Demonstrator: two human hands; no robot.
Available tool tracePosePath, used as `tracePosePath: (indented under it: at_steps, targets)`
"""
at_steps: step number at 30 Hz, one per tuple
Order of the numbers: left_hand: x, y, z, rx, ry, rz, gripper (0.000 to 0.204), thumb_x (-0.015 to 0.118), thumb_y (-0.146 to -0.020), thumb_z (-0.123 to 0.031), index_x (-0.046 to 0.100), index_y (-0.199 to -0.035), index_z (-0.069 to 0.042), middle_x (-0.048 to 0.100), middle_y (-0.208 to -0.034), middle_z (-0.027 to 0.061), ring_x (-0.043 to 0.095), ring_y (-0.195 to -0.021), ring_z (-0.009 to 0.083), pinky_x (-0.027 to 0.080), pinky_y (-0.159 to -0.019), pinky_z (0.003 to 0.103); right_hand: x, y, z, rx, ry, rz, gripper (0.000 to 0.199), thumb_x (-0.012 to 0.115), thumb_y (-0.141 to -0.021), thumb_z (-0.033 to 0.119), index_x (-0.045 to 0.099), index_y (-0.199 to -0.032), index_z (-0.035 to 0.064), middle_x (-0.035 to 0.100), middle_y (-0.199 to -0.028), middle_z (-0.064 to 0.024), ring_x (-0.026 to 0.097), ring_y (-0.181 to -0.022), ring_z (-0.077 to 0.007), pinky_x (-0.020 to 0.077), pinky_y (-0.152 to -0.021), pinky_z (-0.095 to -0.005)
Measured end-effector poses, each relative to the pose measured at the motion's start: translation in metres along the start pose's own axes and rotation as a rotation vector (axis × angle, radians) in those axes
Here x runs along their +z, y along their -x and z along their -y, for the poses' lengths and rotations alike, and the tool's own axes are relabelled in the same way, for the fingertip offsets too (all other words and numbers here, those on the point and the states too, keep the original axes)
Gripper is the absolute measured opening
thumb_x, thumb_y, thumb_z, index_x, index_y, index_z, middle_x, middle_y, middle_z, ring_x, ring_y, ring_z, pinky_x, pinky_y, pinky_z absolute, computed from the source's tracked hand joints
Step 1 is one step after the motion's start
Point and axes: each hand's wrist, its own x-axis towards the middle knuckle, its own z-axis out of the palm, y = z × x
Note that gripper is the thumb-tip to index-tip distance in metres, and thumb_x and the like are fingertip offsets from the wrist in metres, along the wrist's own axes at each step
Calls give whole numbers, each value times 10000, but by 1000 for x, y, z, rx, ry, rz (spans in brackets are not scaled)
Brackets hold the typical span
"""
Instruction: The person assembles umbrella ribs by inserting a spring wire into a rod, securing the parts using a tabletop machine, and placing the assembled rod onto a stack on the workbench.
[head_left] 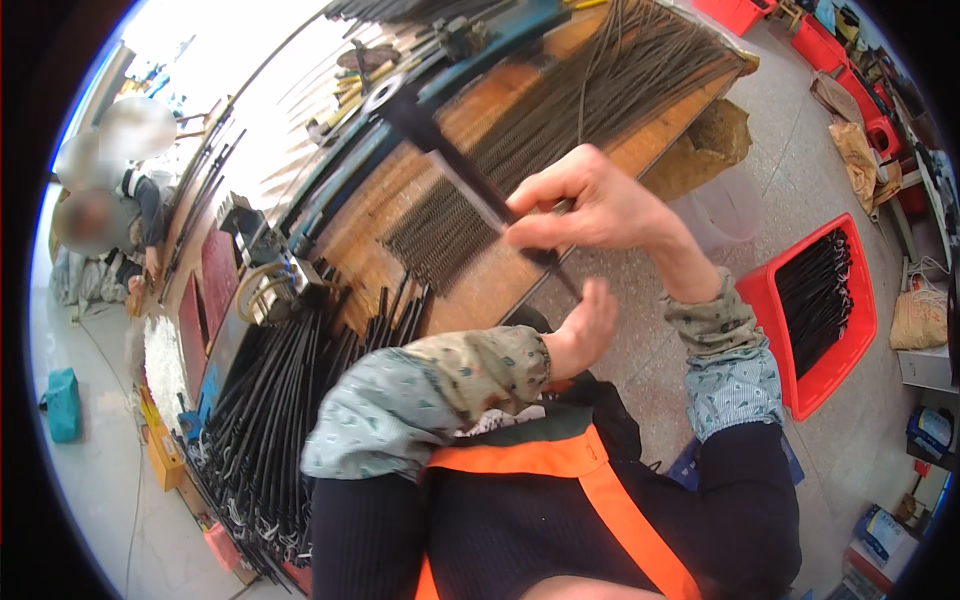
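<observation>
My right hand (600, 205) is closed in a pinch on a long dark rod (470, 172), which slants from the upper left down toward my left hand. The rod is smeared by motion, so its exact kind is unclear. My left hand (585, 325) is at the rod's lower end with its fingers stretched out; whether it touches the rod is hard to tell. Beyond my hands, many thin dark coiled, spring-like rods (520, 135) lie side by side on the wooden bench (690, 110). A blue metal rail (350, 175) runs along the bench at their left.
A red bin (862, 300) of black rods stands on the floor to my right. A thick bundle of black rods (275, 430) lies at my left, below a small metal fixture (265, 265). Another person (145, 220) is at the far left. Shelves and boxes line the right side.
</observation>
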Motion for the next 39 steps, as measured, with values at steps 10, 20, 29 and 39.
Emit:
tracePosePath:
  at_steps: [10,20,29,39]
  targets:
    - [-114,84,55,-681,670,406,199,587,-877,-124,679,-1053,-110,611,-747,68,656,-610,271,533,-521,397,28,-13,-44,58,-63,-302,404,576,-1007,406,677,-1171,51,659,-858,-47,611,-787,-87,505,-729,-257]
    - [-193,192,109,-1071,312,69,362,654,-858,-51,675,-1211,-128,561,-696,94,606,-575,287,497,-531,391,78,-45,-44,-87,170,-96,328,611,-994,324,716,-1047,18,600,-727,-25,556,-679,-87,450,-605,-258]
    - [-191,221,118,-1091,685,190,158,582,-928,-66,579,-1074,-6,667,-839,210,665,-776,412,517,-657,458,87,-63,-35,-316,509,-83,303,702,-893,279,730,-1099,59,579,-687,-30,561,-682,-197,447,-624,-312]
    - [-183,207,162,-1062,751,78,176,652,-902,-157,567,-928,-4,618,-832,201,628,-808,395,488,-675,443,71,-79,-40,-394,654,-114,413,745,-807,92,663,-1207,38,600,-779,-93,568,-735,-273,478,-666,-383]
